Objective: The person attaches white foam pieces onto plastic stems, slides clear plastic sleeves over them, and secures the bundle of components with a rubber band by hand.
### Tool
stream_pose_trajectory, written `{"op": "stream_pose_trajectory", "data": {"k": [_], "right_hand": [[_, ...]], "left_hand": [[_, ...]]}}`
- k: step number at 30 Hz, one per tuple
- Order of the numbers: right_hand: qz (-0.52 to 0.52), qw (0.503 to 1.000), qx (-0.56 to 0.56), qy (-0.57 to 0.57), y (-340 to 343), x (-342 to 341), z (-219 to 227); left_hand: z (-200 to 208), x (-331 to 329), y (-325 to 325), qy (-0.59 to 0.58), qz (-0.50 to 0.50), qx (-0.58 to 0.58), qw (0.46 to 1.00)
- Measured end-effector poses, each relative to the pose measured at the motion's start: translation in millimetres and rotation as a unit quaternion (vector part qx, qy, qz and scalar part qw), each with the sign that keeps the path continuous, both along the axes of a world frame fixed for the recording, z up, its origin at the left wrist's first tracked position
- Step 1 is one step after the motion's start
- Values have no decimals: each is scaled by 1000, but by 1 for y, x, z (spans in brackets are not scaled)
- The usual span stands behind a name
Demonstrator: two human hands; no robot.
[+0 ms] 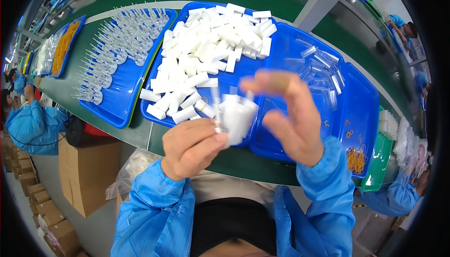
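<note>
White foam bundle (239, 118), blurred, is in front of us, its long axis pointing away from our body, over the near edge of a blue tray (157, 71). Our left hand (193, 148) has its grip closed on the bundle's lower left side, thumb and fingertips pinching, with a clear strip (216, 104) along that side. Our right hand (294, 116) is just beside it on the right, its grip released, thumb and fingers bent towards the bundle, apparently apart from it.

Below us is a dark green tabletop (258, 164). On it, loose white foam blocks (211, 46) fill the tray ahead; clear plastic tubes (323, 60) and orange rubber bands (356, 160) lie to the right, clear stemmed plastic parts (119, 46) to the left.

Around us, a grey post (323, 1) rises beyond the trays; a person in a blue jacket (35, 123) is at far left, and a tall cardboard box (89, 172) stands on the floor.
</note>
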State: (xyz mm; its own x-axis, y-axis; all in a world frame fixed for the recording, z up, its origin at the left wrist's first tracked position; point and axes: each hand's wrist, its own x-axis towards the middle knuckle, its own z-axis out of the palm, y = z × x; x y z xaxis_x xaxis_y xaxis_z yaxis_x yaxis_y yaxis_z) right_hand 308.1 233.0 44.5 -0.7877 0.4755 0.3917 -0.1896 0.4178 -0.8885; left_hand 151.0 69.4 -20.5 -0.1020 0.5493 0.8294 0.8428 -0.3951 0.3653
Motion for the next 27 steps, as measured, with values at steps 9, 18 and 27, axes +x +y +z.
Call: {"op": "stream_pose_trajectory", "data": {"k": [9, 18, 27], "right_hand": [[44, 814, 537, -218, 4, -34, -32], [-17, 814, 536, -225, 7, -47, -38], [-79, 952, -270, -117, 14, -17, -4]], "left_hand": [[-12, -18, -15, 37, 114, -36, 992], [-16, -18, -17, 42, 103, -44, 993], [-4, 0, -9, 98, 13, -66, 993]]}}
